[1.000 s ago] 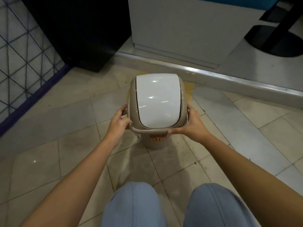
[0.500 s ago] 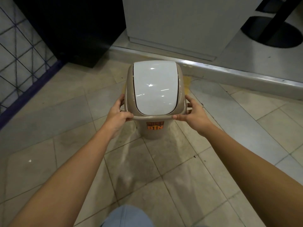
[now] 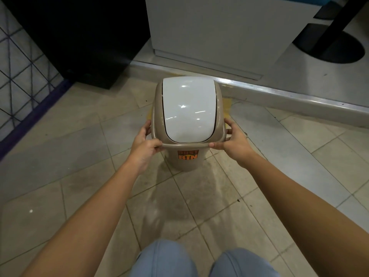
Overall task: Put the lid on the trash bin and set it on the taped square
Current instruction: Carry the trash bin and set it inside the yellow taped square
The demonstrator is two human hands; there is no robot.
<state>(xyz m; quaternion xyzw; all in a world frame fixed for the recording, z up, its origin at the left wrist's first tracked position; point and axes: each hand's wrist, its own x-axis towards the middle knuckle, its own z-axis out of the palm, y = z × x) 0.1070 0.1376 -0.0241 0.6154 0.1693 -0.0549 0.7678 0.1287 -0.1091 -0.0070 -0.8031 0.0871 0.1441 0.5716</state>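
Observation:
A beige trash bin (image 3: 188,161) with an orange "DUST BIN" sticker stands upright on the tiled floor. Its lid (image 3: 188,108), a beige frame with a white swing flap, sits on top of it. My left hand (image 3: 144,143) grips the lid's left rim and my right hand (image 3: 232,139) grips its right rim, thumbs along the front edge. Yellow tape (image 3: 227,106) of the floor square shows beside the bin on the right and a bit on the left; the bin hides the rest.
A raised grey step (image 3: 279,96) runs just behind the bin, carrying a white cabinet (image 3: 219,27). A dark block (image 3: 79,37) stands at the back left, and a wire grid panel (image 3: 18,76) lines the left edge. My knees (image 3: 199,260) are at the bottom.
The bin has travelled forward, away from my knees and toward the step, with both hands keeping their grip on the lid's rim. The sticker on its front has come into full view.

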